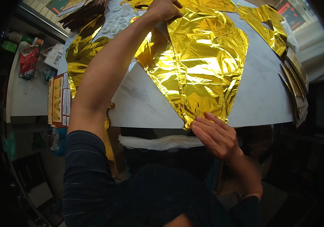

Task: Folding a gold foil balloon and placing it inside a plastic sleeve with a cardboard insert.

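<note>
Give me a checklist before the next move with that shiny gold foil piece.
1. Bare right hand at near end of the shiny gold foil piece: ok.
2. Bare left hand at its far part: ok.
3. Left-hand grip: cannot tell, partly hidden.
4. Foil smooth: not ok, creased.
5. Near tip set back from edge of the white marbled table: not ok, it reaches the edge.

A pale marbled table [264, 89] stands between a white shelf [27, 104] and whitish draped fabric [317, 56]

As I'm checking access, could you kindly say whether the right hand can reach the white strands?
Probably yes: the right hand is close to the white strands, with nothing visible between.
</note>
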The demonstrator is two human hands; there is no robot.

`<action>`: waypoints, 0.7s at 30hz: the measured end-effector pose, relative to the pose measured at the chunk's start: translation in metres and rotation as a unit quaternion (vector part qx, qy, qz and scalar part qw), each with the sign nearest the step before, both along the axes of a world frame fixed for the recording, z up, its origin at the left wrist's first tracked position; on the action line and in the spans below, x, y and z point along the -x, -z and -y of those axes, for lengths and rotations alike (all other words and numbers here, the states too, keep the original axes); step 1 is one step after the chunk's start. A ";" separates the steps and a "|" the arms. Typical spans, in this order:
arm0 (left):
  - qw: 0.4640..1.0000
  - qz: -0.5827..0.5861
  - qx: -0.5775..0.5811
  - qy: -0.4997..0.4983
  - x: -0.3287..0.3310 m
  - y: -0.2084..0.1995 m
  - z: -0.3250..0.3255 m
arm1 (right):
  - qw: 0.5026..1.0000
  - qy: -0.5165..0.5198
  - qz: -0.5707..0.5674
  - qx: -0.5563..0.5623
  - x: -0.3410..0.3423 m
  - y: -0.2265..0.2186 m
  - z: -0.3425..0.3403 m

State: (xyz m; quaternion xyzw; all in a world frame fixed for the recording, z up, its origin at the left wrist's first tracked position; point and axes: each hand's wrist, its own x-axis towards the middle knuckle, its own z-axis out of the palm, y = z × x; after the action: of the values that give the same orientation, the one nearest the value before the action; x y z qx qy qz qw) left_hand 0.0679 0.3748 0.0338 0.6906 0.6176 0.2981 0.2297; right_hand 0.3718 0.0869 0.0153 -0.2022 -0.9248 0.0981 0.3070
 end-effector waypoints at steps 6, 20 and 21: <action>1.000 -0.006 -0.021 -0.008 -0.001 0.003 0.001 | 1.000 -0.010 0.010 -0.009 -0.003 0.005 0.000; 0.995 -0.098 -0.016 -0.020 0.012 0.013 -0.010 | 0.985 0.083 -0.133 0.067 -0.015 -0.014 -0.031; 0.993 -0.108 -0.032 -0.025 0.016 0.010 -0.006 | 0.985 0.081 -0.136 0.064 -0.016 -0.014 -0.033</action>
State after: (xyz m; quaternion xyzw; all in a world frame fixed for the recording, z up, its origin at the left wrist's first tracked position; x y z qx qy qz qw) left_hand 0.0523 0.3803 0.0235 0.7100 0.6461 0.2469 0.1323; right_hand 0.3876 0.1196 0.0289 -0.2808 -0.8469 0.1580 0.4230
